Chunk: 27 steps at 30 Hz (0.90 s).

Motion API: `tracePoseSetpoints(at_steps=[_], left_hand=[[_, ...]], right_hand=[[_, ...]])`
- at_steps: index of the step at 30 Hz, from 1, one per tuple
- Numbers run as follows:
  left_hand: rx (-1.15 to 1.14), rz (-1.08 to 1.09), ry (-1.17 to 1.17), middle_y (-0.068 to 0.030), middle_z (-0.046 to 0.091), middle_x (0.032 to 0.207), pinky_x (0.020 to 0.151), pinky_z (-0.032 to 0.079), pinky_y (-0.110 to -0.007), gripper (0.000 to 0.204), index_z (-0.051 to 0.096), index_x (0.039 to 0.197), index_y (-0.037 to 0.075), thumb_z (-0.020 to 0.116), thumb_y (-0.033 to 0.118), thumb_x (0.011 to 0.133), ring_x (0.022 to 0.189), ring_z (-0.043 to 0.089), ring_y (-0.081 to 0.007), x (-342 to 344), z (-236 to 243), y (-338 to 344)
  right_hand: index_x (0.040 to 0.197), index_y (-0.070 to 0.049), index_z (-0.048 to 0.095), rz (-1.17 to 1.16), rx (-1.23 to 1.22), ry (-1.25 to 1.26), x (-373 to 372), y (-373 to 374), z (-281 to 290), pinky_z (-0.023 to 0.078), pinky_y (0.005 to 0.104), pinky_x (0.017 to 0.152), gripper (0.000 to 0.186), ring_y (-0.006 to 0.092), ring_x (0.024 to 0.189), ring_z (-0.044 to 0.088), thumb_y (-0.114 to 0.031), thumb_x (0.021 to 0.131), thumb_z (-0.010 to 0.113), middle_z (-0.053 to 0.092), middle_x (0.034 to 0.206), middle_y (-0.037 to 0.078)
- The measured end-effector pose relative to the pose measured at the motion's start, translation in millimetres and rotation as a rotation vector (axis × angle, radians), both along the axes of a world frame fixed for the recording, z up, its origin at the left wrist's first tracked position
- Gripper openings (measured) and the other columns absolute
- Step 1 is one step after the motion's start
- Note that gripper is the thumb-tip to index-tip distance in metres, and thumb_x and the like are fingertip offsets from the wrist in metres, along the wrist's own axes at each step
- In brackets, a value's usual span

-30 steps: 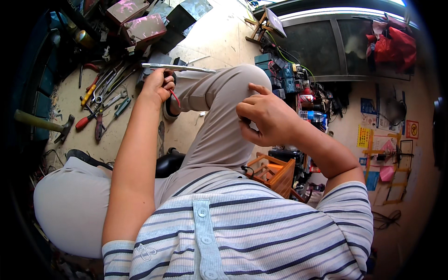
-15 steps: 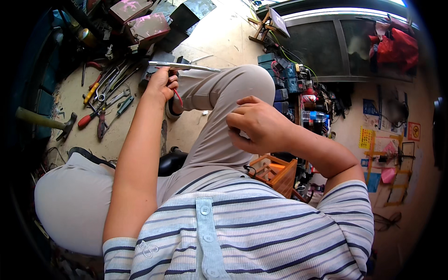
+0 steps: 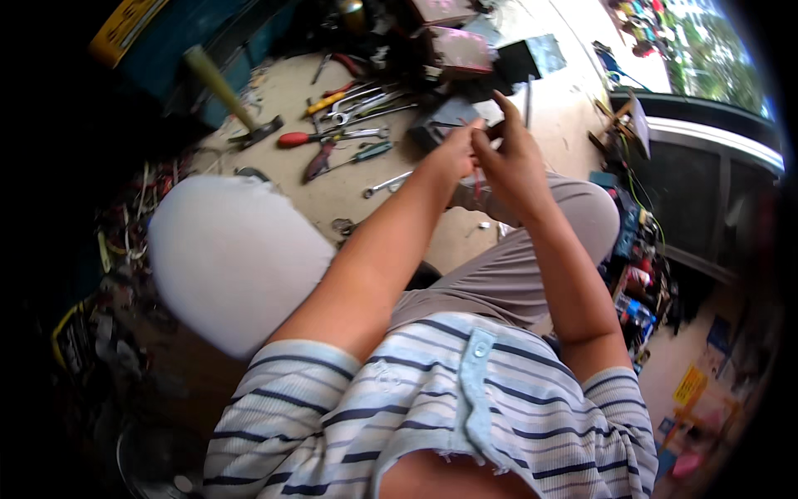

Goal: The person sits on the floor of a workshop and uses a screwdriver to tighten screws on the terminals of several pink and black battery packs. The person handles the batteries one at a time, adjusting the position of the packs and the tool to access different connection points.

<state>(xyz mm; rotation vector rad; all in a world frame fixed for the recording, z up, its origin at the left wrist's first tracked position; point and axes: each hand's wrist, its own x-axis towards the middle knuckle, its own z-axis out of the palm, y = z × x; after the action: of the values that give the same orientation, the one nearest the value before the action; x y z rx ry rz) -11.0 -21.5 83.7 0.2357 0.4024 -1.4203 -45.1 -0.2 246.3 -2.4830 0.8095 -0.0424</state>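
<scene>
My left hand [image 3: 459,150] is closed around something mostly hidden where the two hands meet, with a thin red wire-like piece [image 3: 478,187] hanging below. My right hand [image 3: 513,158] overlaps it from the right, index finger raised and other fingers curled; their grip is hidden. A narrow grey strip [image 3: 529,104] shows just beyond the raised finger; whether it is held I cannot tell. Behind the hands are a dark metal case [image 3: 432,125] and my raised right knee [image 3: 586,216]. Wrenches [image 3: 366,133] and screwdrivers [image 3: 293,140] lie on the floor left of the hands.
A hammer [image 3: 264,130] lies by my left knee [image 3: 229,258]. Boxes [image 3: 460,54] stand beyond the hands. Batteries and bottles [image 3: 633,308] crowd along my right, near a glazed metal frame [image 3: 686,200]. Tangled cables [image 3: 125,224] lie at the left.
The view has swung, shifting the floor and tools rightward. My right hand has left the knee and joined my left hand. The pale metal bar in my left hand is no longer clearly visible.
</scene>
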Motion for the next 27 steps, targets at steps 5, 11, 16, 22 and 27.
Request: tracePoseSetpoints(at_steps=[5,11,16,22,27], left_hand=[[0.192,-0.109,-0.129,-0.0001,0.05,0.064,0.042,0.028,-0.028,0.022,0.051,0.075,0.012,0.05,0.03,0.087,0.049,0.042,-0.0121,9,-5,5],[0.064,-0.054,-0.072,0.0062,0.034,0.056,0.036,0.014,-0.022,0.029,0.039,0.069,0.015,0.046,0.033,0.091,0.04,0.023,-0.0049,12,-8,-4],[0.077,-0.037,-0.052,0.0048,0.035,0.056,0.036,0.015,-0.023,0.033,0.041,0.072,0.012,0.045,0.037,0.093,0.04,0.024,-0.0057,11,-1,-7],[0.02,-0.055,0.062,0.0026,0.043,0.062,0.038,0.016,-0.022,0.03,0.045,0.077,0.012,0.046,0.036,0.094,0.044,0.026,-0.0064,14,-5,-2],[-0.071,0.001,0.095,0.0078,0.039,0.059,0.036,0.016,-0.02,0.026,0.044,0.074,0.014,0.05,0.032,0.092,0.042,0.027,-0.0037,26,-10,1]], right_hand=[[0.106,-0.003,0.06,0.195,0.105,0.224,-16,18,1,0.042,0.0246,0.054,0.026,0.0109,0.054,0.054,-0.017,0.085,0.057,0.056,0.066,0.006],[0.12,0.002,0.047,0.009,-0.049,-0.11,3,-13,25,0.04,0.0234,0.053,0.039,0.0081,0.057,0.05,-0.012,0.085,0.057,0.056,0.064,0.005],[0.118,0.005,0.05,-0.156,0.11,0.089,23,-43,24,0.04,0.0267,0.051,0.044,0.0109,0.055,0.052,-0.022,0.085,0.057,0.058,0.062,0.008],[0.107,-0.008,0.063,0.246,0.015,0.583,-13,-4,36,0.047,0.0374,0.069,0.039,0.0315,0.072,0.063,-0.037,0.084,0.051,0.063,0.073,0.019],[0.124,-0.002,0.05,0.184,-0.357,0.734,-14,-64,52,0.046,0.0423,0.082,0.052,0.0368,0.089,0.06,-0.03,0.081,0.048,0.062,0.094,0.026]])
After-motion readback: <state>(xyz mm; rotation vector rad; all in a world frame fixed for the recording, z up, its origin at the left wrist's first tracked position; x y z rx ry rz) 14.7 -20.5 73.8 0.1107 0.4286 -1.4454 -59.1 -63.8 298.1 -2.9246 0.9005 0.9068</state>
